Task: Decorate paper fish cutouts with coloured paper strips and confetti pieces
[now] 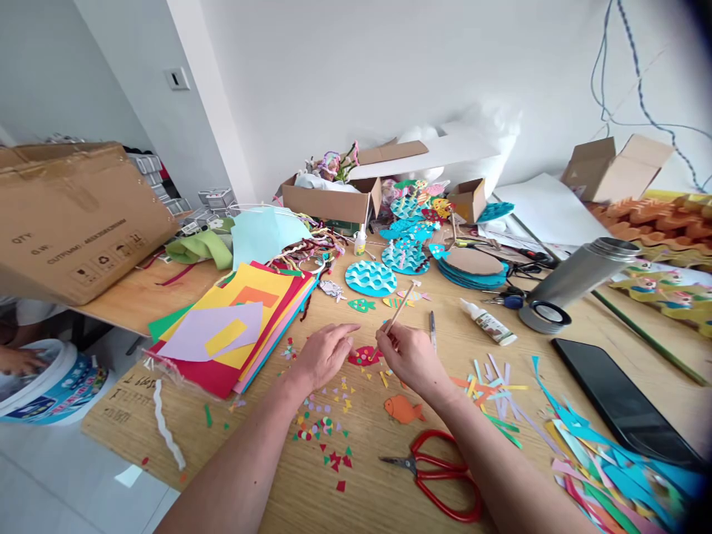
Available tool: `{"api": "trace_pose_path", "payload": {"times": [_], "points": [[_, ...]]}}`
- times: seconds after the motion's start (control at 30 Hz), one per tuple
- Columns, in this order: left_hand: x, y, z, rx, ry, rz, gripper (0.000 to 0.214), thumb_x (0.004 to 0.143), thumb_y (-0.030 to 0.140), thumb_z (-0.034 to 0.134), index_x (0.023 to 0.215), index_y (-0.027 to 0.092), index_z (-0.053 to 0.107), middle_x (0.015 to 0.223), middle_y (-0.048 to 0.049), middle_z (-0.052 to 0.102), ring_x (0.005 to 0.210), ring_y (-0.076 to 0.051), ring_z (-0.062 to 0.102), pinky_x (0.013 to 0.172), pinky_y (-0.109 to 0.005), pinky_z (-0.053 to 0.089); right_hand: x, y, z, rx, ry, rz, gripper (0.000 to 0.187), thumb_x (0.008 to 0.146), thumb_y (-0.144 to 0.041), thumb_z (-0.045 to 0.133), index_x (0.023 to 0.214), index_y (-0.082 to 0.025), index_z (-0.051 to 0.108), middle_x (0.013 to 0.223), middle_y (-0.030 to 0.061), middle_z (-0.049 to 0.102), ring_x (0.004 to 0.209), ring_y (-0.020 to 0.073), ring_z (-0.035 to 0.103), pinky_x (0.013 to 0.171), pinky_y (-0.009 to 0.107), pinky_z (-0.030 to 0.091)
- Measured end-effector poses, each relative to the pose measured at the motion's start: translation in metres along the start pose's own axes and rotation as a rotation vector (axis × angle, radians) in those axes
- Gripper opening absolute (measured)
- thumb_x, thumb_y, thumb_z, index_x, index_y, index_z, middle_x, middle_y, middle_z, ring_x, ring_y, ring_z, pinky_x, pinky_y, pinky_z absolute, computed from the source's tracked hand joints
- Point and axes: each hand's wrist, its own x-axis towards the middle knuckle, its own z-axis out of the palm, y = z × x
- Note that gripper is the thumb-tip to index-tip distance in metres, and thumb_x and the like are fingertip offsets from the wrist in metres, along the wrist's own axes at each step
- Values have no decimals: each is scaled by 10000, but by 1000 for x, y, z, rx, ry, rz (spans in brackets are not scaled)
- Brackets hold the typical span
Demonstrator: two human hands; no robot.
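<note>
My right hand (409, 354) pinches a thin wooden stick (398, 311). The stick slants, its pale tip up and its lower end over a red paper fish (366, 357) with coloured dots. To the left of this fish is my left hand (328, 354), index finger stretched out and thumb by the fish's edge; I cannot tell if it touches. Below my right hand lies an orange paper fish (403, 409), with red-handled scissors (439, 471) nearer to me. Tiny paper cutouts (324, 428) are scattered below my left hand. A pen (432, 331) lies beyond my right hand.
Coloured paper sheets (222, 334) are stacked on the left. Rightward are a glue bottle (489, 322), paper strips (500, 393), a phone (617, 400) and a tilted metal flask (584, 271). Blue wave-patterned discs (371, 279) lie farther back. Another person's hand (21, 361) is in a bucket (61, 382).
</note>
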Motion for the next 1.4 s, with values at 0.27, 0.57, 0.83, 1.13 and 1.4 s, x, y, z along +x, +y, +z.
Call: {"api": "trace_pose_path", "payload": {"times": [0.27, 0.57, 0.83, 1.13, 1.4], "points": [[-1, 0, 1, 19, 17, 8, 354, 928, 270, 372, 1192, 179, 590, 934, -55, 717, 1056, -196, 596, 957, -329, 424, 0, 0, 1, -35, -6, -5, 273, 867, -274, 395, 663, -194, 557, 582, 32, 636, 531, 154, 594, 527, 229, 344], [-1, 2, 0, 16, 19, 10, 343, 925, 259, 384, 1177, 176, 601, 941, -55, 715, 1057, -196, 595, 954, -324, 427, -1, 0, 1, -54, -10, -11, 271, 870, -269, 389, 681, -190, 567, 596, 40, 642, 538, 157, 599, 527, 227, 349], [-1, 6, 1, -8, -16, 32, 338, 919, 243, 388, 1184, 172, 587, 1046, -74, 673, 1070, -193, 571, 952, -329, 429, -1, 1, 1, -58, -8, -15, 260, 868, -262, 397, 692, -188, 574, 588, 34, 639, 530, 154, 597, 526, 223, 346], [-3, 9, 8, 9, -95, 57, 224, 831, 109, 391, 927, 193, 575, 973, -56, 590, 992, -185, 563, 878, -309, 472, 0, 1, 1, -44, -4, 6, 246, 852, -241, 415, 682, -190, 585, 589, 34, 647, 536, 157, 606, 526, 222, 351], [-5, 13, 10, 138, -126, 104, 255, 804, 75, 408, 966, 189, 568, 1005, -60, 602, 1027, -202, 530, 909, -331, 445, 1, 1, 0, -10, -5, 30, 244, 842, -236, 417, 655, -198, 570, 566, 21, 634, 513, 147, 593, 508, 213, 351]]}}
